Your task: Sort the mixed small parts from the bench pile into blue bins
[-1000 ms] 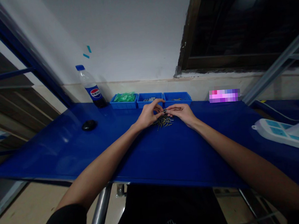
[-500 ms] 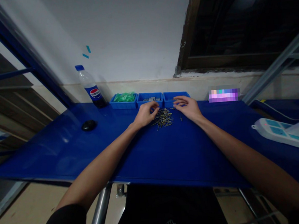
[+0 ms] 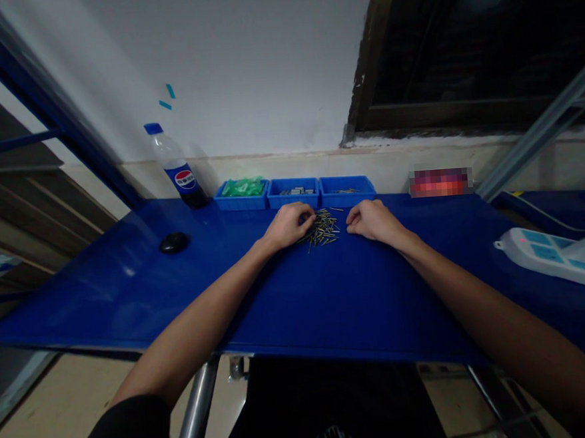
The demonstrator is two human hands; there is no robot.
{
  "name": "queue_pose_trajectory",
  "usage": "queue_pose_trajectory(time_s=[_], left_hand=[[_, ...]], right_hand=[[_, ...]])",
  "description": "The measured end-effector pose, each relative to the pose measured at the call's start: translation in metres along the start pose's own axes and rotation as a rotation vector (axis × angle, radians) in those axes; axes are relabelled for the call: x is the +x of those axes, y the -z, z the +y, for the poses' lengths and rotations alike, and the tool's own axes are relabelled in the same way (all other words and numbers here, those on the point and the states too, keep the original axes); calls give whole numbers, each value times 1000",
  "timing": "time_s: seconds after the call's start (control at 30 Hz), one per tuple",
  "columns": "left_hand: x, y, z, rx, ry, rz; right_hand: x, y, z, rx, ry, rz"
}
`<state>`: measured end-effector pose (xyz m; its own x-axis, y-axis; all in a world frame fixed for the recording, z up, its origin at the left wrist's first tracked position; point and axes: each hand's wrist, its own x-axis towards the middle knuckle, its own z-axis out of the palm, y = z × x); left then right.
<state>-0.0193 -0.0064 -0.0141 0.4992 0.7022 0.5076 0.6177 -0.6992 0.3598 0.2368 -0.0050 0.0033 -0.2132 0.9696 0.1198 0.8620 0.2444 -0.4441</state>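
Observation:
A pile of slim metal rods [image 3: 324,229], yellowish and dark, lies on the blue tabletop between my hands. My left hand [image 3: 289,224] rests at the pile's left edge, with fingers curled and the thumb brought towards them; whatever they hold is hidden. To the right of the pile, my right hand [image 3: 370,220] is closed in a pinch close to the table, and its fingertips hide anything between them. One loose rod [image 3: 336,208] lies behind the pile. Beyond it, the right blue bin [image 3: 348,200] contains a few similar rods.
The middle blue bin [image 3: 294,201] holds small metal pieces, and the left bin [image 3: 241,204] green plastic packets. A cola bottle [image 3: 185,180] stands by the wall. A black mouse-like object [image 3: 174,242] is at left, a white power strip [image 3: 550,254] at right, a blurred-out item [image 3: 440,183] behind.
My right hand has come back from the right bin down to the table beside the pile, closing its fingers where a loose rod lay. My left hand has barely moved.

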Motion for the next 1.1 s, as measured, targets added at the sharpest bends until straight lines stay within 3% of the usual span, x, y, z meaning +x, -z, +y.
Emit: queue_pose_trajectory(time_s=[0.2,0.3,0.5,0.73,1.1], left_hand=[[1,1,4,-20,-12,19],[2,2,9,-60,-12,46],[2,5,19,-84,-115,14],[1,6,22,-17,-224,-40],[2,11,34,334,-323,-96]], right_hand=[[1,4,3,519,-124,-83],[1,3,3,749,-84,-141],[-4,-2,-10,967,-10,-250],[-6,-6,-15,1092,-38,-284],[-9,-4,-21,1085,-9,-359]])
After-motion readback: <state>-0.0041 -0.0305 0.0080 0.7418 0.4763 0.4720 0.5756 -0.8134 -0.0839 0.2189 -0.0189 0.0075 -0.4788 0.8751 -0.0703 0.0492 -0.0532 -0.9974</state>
